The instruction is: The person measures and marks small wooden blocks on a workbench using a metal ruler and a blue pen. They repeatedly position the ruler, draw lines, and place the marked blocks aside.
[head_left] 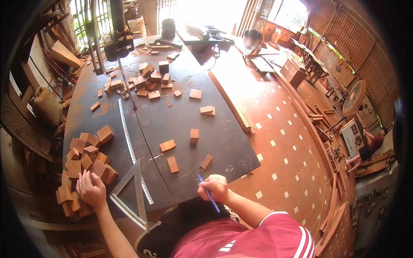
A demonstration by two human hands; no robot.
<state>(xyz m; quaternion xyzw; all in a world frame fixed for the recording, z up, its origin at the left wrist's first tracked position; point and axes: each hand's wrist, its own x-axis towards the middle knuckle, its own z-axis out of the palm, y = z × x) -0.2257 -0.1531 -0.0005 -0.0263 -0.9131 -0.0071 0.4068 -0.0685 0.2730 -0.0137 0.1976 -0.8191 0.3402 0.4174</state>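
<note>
My left hand (91,189) rests against a pile of small wooden blocks (86,161) at the table's left edge. Its fingers are loosely stretched along the nearest blocks, and it grips nothing that I can see. In my right hand (215,187), closed over the table's near edge, is a blue pen (209,194) pointing up and to the left. Just beyond the pen lies a single wooden block (206,161) on the dark tabletop (172,124). A metal triangle square (138,189) sits between my hands, partly over a white ruler strip (126,133).
A band saw blade (124,77) comes down into the table, with more wooden blocks (148,79) scattered around it. Long boards (230,101) lean along the table's right side. One person (252,39) crouches at the back; another person (373,146) is at far right.
</note>
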